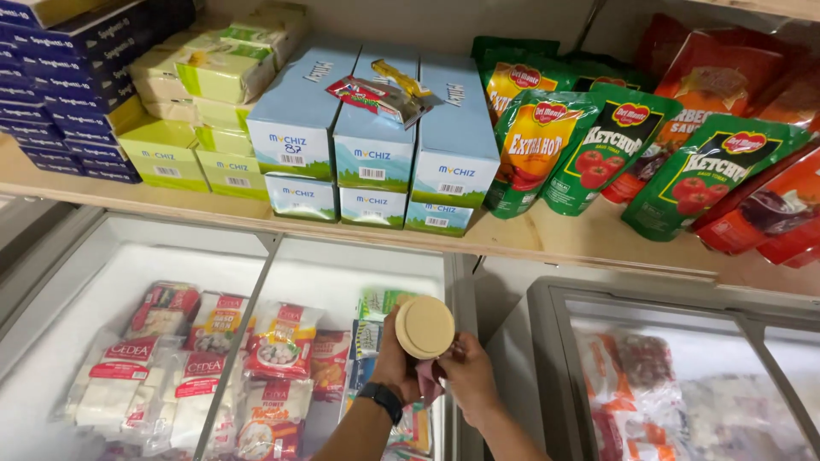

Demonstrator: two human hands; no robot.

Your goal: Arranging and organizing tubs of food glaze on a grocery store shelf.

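Above freezer (461,290), both hands raised, gripping jar (424,326)

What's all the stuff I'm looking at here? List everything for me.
round lid: one, tan, held in both hands
blue cartons: several, pale blue, shelf middle
green cartons: a stack, yellow-green, shelf left
dark boxes: a stack, navy, far left
sauce pouches: several, green and red, shelf right
frozen packets: many, red and white, left freezer
left hand: one, wears black wristband
right hand: one, bare
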